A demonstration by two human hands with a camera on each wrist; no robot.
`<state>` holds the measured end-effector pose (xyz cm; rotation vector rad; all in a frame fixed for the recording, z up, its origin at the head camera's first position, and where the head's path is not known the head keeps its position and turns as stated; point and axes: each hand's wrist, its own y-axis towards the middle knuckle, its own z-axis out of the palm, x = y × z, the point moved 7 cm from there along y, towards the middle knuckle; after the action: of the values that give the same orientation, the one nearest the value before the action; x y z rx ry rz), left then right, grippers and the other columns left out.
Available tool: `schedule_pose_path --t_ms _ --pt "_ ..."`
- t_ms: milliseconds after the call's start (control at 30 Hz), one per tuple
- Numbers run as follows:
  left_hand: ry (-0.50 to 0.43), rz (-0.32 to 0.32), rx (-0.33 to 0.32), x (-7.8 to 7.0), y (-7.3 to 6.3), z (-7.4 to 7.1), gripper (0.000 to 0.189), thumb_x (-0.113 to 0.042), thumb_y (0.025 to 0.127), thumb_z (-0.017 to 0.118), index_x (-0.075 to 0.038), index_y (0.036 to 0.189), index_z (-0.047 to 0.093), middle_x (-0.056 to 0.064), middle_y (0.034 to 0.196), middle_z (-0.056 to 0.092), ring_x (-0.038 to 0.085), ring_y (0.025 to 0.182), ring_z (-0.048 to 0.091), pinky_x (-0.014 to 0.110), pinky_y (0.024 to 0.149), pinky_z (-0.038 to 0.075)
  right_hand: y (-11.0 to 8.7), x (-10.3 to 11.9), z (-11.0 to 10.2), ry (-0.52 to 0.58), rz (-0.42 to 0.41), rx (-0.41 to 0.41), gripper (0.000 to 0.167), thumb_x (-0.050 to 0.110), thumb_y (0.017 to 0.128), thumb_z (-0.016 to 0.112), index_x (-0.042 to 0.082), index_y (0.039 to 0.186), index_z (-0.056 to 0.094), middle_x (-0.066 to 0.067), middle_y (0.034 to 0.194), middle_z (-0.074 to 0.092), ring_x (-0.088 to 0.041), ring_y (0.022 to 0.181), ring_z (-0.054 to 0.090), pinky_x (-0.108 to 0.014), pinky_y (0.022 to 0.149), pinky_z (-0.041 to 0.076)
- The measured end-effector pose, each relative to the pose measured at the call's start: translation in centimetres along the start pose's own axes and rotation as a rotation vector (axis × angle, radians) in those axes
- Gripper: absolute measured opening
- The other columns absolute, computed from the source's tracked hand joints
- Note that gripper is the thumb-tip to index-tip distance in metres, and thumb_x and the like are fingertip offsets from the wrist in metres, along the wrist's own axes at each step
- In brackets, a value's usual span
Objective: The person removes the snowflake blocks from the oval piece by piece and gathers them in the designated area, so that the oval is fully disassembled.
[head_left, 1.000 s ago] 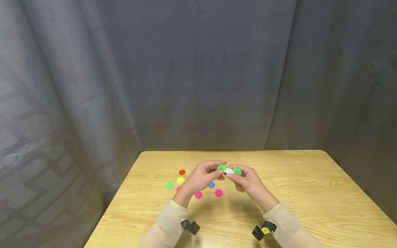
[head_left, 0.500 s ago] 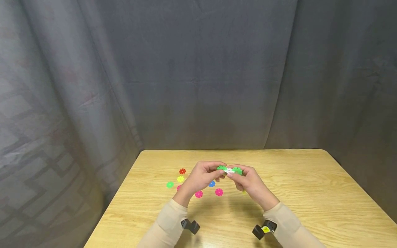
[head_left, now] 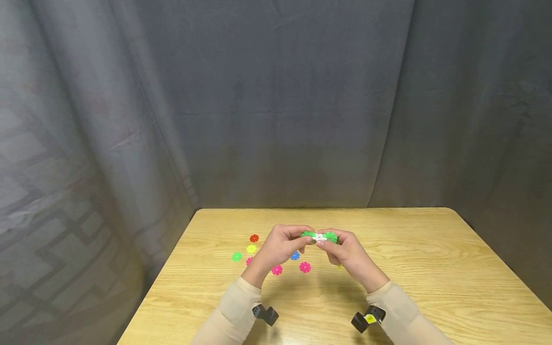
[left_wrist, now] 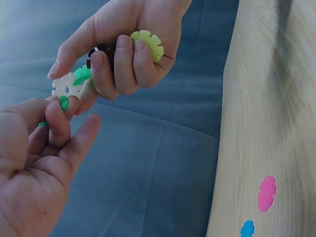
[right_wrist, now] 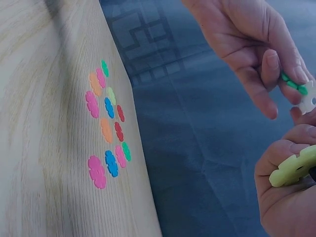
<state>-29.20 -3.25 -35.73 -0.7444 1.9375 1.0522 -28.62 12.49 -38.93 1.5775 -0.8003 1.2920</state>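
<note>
In the head view, my left hand [head_left: 278,247] and right hand [head_left: 351,254] meet above the table. Between their fingertips is a short chain of notched interlocking discs: a green disc [head_left: 307,235] at the left, a white disc [head_left: 319,237] in the middle and another green disc [head_left: 331,237] at the right. My left thumb and index finger pinch the left green disc, while my right thumb presses near the white one. Curled right fingers also keep a yellow-green disc [left_wrist: 149,45] against the palm, beside a dark piece [left_wrist: 106,53] mostly hidden by them.
Loose notched discs lie flat on the wooden table [head_left: 431,268], left of and below the hands. Among them are a red disc [head_left: 254,238], a blue disc [head_left: 295,256] and a pink disc [head_left: 305,267]. Grey curtains [head_left: 276,105] hang behind the table.
The left green disc has tipped from nearly face-on to flatter, close to edge-on in the head view. Both hands stay in almost the same place, and the loose discs lie as before.
</note>
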Motion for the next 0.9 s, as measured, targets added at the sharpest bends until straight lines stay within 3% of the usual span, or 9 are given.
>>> schedule_pose_path --t_ms 167,467,700,900 --pt "-0.004 0.006 -0.041 0.2 0.1 -0.4 0.012 -0.024 0.093 0.070 -0.014 0.098 0.076 0.008 0.062 0.056 0.014 0.053 0.044 0.026 0.040 0.026 0.0 0.0 0.0 -0.019 0.001 0.000 0.030 0.017 0.094 0.068 -0.004 0.116 0.065 0.005 0.063 0.045 -0.008 0.048 0.034 -0.022 0.045 0.030" --pt "-0.009 -0.037 -0.061 1.2 0.3 -0.3 0.013 -0.024 0.092 0.071 -0.015 0.101 0.076 0.004 0.069 0.063 0.018 0.063 0.058 0.025 0.042 0.030 -0.1 0.2 0.0 -0.037 0.000 -0.006 0.031 0.017 0.094 0.067 -0.003 0.117 0.065 0.005 0.063 0.045 -0.008 0.048 0.034 -0.022 0.045 0.030" --pt "0.004 -0.074 -0.097 2.3 0.5 -0.2 0.020 -0.022 0.094 0.069 -0.012 0.110 0.075 0.008 0.093 0.070 0.018 0.068 0.063 0.023 0.048 0.040 -0.1 0.3 -0.2 -0.033 -0.004 -0.007 0.033 0.018 0.094 0.067 -0.004 0.118 0.064 0.003 0.066 0.047 -0.009 0.049 0.035 -0.022 0.046 0.032" --pt "0.092 -0.092 -0.104 3.3 0.5 -0.2 0.025 -0.019 0.097 0.064 -0.010 0.118 0.072 0.004 0.088 0.062 0.017 0.068 0.062 0.025 0.051 0.046 -0.1 0.1 -0.3 -0.035 0.003 -0.020 0.035 0.019 0.094 0.067 -0.005 0.120 0.063 0.003 0.066 0.048 -0.009 0.049 0.036 -0.023 0.047 0.033"
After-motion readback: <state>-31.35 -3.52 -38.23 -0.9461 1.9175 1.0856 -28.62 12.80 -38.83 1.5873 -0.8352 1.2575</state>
